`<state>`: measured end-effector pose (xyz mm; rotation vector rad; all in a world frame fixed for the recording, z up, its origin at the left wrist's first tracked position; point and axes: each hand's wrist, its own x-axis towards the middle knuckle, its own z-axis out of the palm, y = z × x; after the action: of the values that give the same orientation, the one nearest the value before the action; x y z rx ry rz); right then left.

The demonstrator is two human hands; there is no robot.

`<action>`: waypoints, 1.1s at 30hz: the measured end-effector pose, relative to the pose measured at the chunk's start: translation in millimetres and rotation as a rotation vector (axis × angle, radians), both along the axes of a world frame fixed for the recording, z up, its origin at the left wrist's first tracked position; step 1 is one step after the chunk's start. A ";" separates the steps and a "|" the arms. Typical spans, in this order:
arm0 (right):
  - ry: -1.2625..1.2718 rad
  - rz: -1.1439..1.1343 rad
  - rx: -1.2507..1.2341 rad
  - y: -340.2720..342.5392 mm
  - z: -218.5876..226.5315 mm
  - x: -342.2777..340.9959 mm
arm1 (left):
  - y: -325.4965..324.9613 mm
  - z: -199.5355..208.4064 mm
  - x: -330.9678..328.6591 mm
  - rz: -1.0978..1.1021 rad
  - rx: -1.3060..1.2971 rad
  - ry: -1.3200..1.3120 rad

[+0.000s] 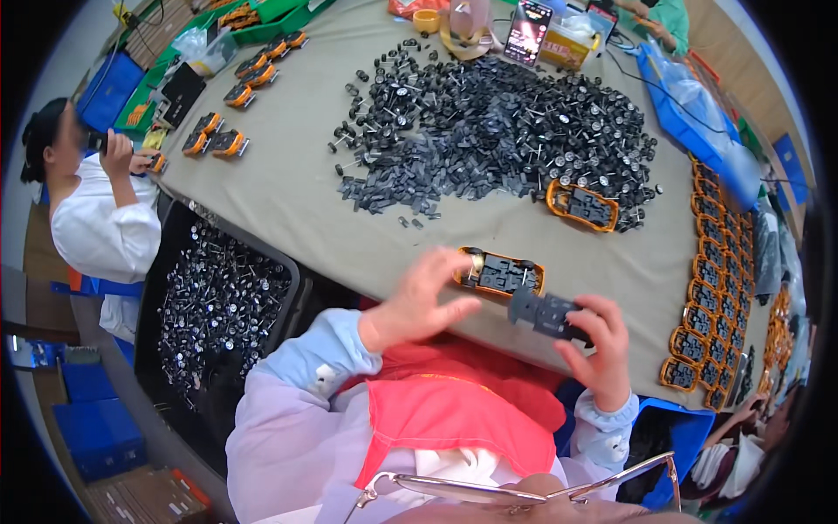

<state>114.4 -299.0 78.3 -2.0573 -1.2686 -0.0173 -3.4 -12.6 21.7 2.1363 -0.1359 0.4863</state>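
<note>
An orange toy car (500, 273) lies upside down on the table in front of me, its black underside and wheels facing up. My left hand (428, 293) is at the car's left end, fingertips at its edge and thumb stretched apart. My right hand (602, 345) grips a black cordless screwdriver (550, 316), which points left with its front end close to the car's near right corner. Its tip is hard to make out. Farther right, another upturned orange toy car (582, 206) rests against the heap of parts.
A wide heap of black wheels, axles and small black pieces (489, 131) covers the table's far middle. Rows of upturned cars (711, 288) line the right edge. A black bin of wheels (223, 297) stands at left, near a co-worker (100, 201). A phone (528, 33) stands behind the heap.
</note>
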 end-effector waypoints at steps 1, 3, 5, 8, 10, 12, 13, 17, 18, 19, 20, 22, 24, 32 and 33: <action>-0.016 -0.008 0.014 7.8 -2.5 7.4 | 10.7 -4.3 7.9 0.009 -0.005 0.007; -0.042 -0.001 0.028 25.6 -7.3 17.4 | 26.2 -9.0 17.8 -0.031 0.138 -0.066; -0.048 0.023 0.011 47.9 -9.8 23.4 | 26.0 -18.6 23.5 -0.059 0.131 -0.035; -0.052 0.048 -0.023 69.7 -15.3 26.8 | 24.8 -25.6 28.1 -0.111 0.102 0.009; -0.027 0.095 -0.035 77.9 -19.6 27.2 | 25.9 -29.1 27.4 -0.104 0.078 0.012; -0.010 0.110 -0.053 84.4 -24.5 26.2 | 27.3 -30.3 26.4 -0.103 0.051 0.029; 0.006 0.126 -0.061 87.3 -26.2 26.7 | 28.1 -30.4 26.7 -0.101 0.033 0.044; 0.037 0.142 -0.078 92.2 -29.4 25.0 | 27.3 -30.0 25.2 -0.094 0.042 0.044; 0.012 0.142 -0.099 92.7 -28.5 25.5 | 27.1 -29.4 26.1 -0.097 0.044 0.045; -0.006 0.136 -0.124 93.0 -28.9 24.3 | 27.1 -30.3 26.2 -0.106 0.041 0.052; 0.000 0.128 -0.124 94.0 -28.5 24.3 | 27.3 -31.0 26.4 -0.114 0.041 0.057; 0.013 0.158 -0.168 96.6 -25.8 27.5 | 27.2 -30.9 27.7 -0.102 0.034 0.101; 0.005 0.138 -0.163 95.8 -22.7 27.7 | 26.9 -28.8 26.8 -0.102 0.032 0.095; 0.210 -0.069 -0.148 69.9 -44.6 31.4 | 6.5 4.1 39.9 -0.017 0.331 -0.041; 0.230 -0.059 -0.165 69.3 -46.6 31.8 | 3.2 1.5 42.1 -0.054 0.352 -0.026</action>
<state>146.2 -229.7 31.7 -2.1635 -1.0985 0.2983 38.6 -9.4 23.2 2.4625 -0.3132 0.4865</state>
